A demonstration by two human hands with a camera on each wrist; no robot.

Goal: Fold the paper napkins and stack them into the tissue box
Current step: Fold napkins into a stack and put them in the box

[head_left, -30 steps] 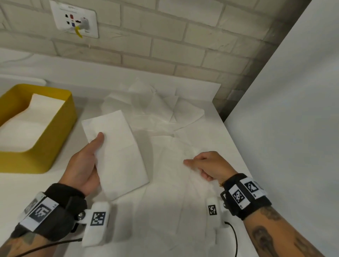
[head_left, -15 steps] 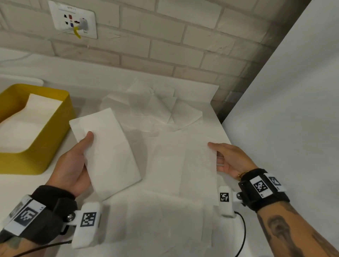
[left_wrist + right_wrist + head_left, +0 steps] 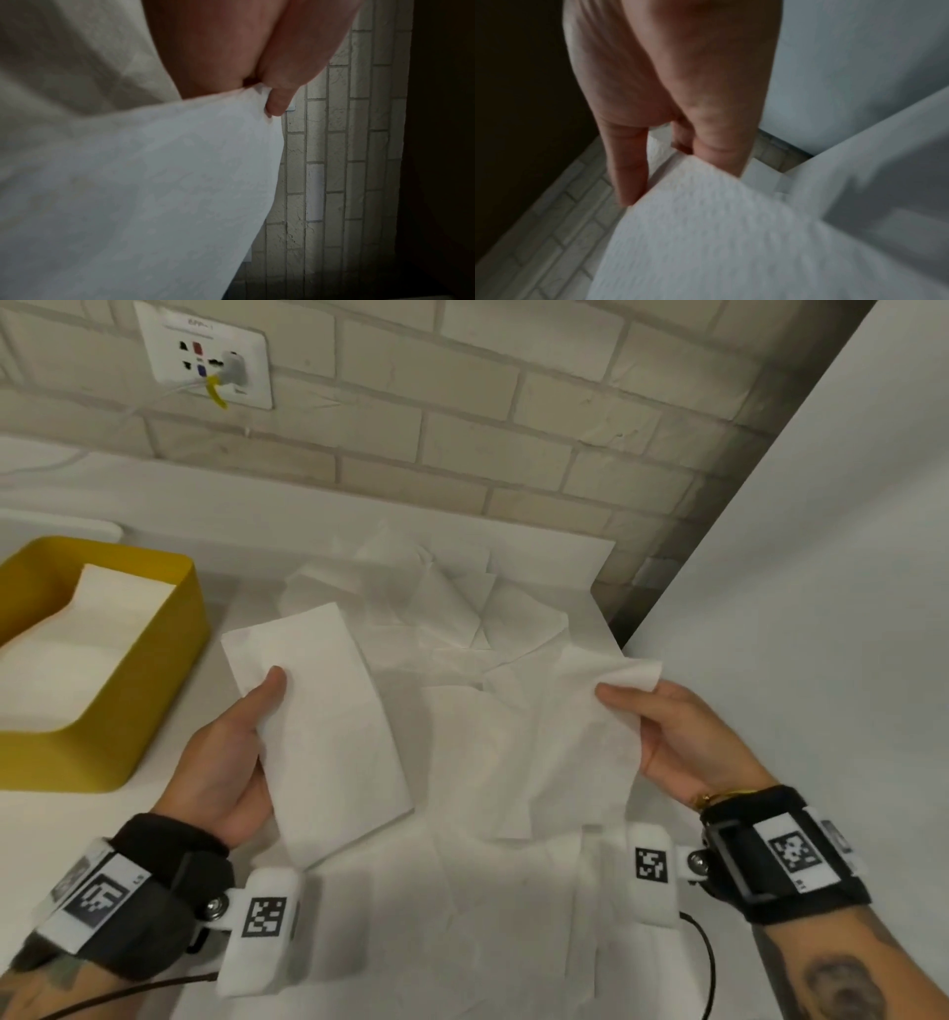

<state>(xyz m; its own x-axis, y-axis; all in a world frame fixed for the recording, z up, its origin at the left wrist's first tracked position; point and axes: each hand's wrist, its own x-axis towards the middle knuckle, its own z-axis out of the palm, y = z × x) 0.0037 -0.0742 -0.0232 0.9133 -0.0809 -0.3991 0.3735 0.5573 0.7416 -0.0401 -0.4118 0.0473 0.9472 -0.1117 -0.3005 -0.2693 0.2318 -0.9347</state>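
Observation:
My left hand [image 3: 231,752] holds a folded white napkin [image 3: 323,726] above the table, thumb on top and fingers hidden beneath; the left wrist view shows that folded napkin [image 3: 144,192] pinched at its edge. My right hand [image 3: 667,737] pinches the right edge of an unfolded napkin [image 3: 575,742] and lifts it off the table; in the right wrist view the unfolded napkin [image 3: 706,233] sits under the fingertips. The yellow tissue box [image 3: 128,711] stands at the left with folded napkins [image 3: 77,649] stacked inside.
A loose pile of crumpled and flat napkins [image 3: 436,608] covers the white table [image 3: 215,639] from the middle to the near edge. A brick wall with a socket plate [image 3: 205,356] is behind. A white panel [image 3: 796,660] borders the table's right side.
My right hand moved right and up, taking hold of the unfolded napkin's right edge and lifting it. My left hand shifted slightly with the folded napkin still held.

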